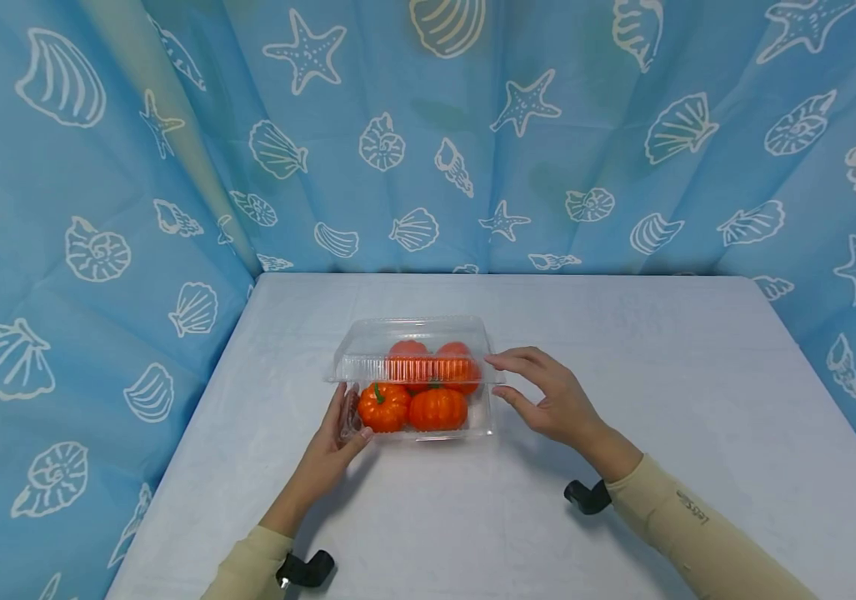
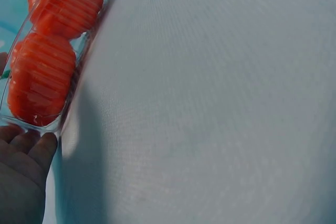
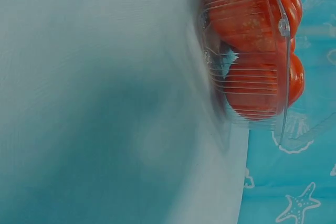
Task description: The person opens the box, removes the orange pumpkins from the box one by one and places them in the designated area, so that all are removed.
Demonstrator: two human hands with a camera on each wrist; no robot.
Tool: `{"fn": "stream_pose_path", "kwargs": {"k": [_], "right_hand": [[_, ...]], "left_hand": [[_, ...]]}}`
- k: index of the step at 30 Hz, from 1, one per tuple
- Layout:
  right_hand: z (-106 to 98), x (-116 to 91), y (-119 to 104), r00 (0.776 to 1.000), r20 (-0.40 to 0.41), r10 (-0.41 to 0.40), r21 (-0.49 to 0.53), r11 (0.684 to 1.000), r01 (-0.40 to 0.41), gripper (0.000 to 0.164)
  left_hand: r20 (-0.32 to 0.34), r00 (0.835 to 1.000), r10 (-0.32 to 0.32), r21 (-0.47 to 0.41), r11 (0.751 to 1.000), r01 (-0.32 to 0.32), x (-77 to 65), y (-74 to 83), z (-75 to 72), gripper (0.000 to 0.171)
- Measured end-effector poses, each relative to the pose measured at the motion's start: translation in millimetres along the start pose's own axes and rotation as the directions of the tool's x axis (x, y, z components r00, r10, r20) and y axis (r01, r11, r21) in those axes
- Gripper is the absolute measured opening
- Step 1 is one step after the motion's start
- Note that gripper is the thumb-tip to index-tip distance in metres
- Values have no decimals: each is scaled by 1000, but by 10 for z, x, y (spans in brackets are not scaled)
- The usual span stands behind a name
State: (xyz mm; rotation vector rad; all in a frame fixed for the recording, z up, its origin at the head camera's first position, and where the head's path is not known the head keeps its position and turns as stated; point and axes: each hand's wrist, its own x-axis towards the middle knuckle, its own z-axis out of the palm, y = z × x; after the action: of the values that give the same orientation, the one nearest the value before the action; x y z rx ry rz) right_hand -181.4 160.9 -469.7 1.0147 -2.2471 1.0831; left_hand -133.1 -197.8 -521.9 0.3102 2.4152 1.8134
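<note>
A clear plastic clamshell box [image 1: 480,423] with several orange toy pumpkins [image 1: 438,410] in it stands on the table. Its ribbed lid [image 1: 363,340] is partly raised over the rear pumpkins, and the front ones lie uncovered. My left hand [image 1: 320,467] holds the left end of the box, thumb at the front corner and fingers along the side. At the lid's right front corner is my right hand [image 1: 558,404], index finger by the lid edge and thumb lower, with a gap between them. No right-hand fingers show in the right wrist view.
A white cloth covers the table [image 1: 668,358]. Blue curtains [image 1: 458,100] with white shells and starfish hang behind it and at both sides. Each wrist carries a black camera mount [image 1: 588,497].
</note>
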Motion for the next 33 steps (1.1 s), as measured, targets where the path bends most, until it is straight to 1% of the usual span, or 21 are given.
{"fn": "stream_pose_path", "kwargs": {"k": [3,5,9,10,13,15,18,21,22,24,26,30,33], "right_hand": [[6,24,-3,1000,-15,-11,-8,1000,11,55],[8,43,-6,1000,-26,-15,-9,1000,14,51],[5,92,-13,999,-48,-21,-14,1000,20,33],[5,106,-14,998,-54,-21,-12,1000,21,33],[10,149,-15,997,-75,-26,-14,1000,25,41],[15,176,-12,995,-93,-33,-16,999,32,42],[19,220,-2,992,-120,-33,-29,999,30,39],[23,270,5,990,-140,-29,-41,999,24,29],[23,286,7,989,-146,-31,-42,999,25,29],[17,322,9,986,-161,-40,-46,998,33,36],[7,358,17,983,-177,-49,-57,998,39,47],[-26,429,42,980,-192,-47,-110,994,26,40],[-44,478,66,981,-194,-29,-115,993,7,35]], "left_hand": [[-5,1000,-2,6,1000,2,-14,1,-7,92],[-6,1000,-6,11,1000,6,-22,6,-12,92],[-8,1000,-13,28,1000,14,-35,23,-22,91],[-7,1000,-14,31,999,14,-38,26,-25,91],[-7,1000,-18,38,999,18,-48,30,-34,90],[-6,1000,-21,38,999,21,-55,29,-39,90],[-8,1000,-27,40,999,27,-62,18,-45,91],[-9,999,-40,40,998,40,-69,21,-47,92],[-9,999,-44,41,998,44,-71,22,-48,92],[-8,999,-47,38,998,47,-79,24,-49,93],[-10,999,-43,36,998,43,-85,27,-48,93],[-13,1000,-13,42,999,14,-93,2,-52,91],[-14,1000,-1,44,999,2,-94,-13,-56,91]]}}
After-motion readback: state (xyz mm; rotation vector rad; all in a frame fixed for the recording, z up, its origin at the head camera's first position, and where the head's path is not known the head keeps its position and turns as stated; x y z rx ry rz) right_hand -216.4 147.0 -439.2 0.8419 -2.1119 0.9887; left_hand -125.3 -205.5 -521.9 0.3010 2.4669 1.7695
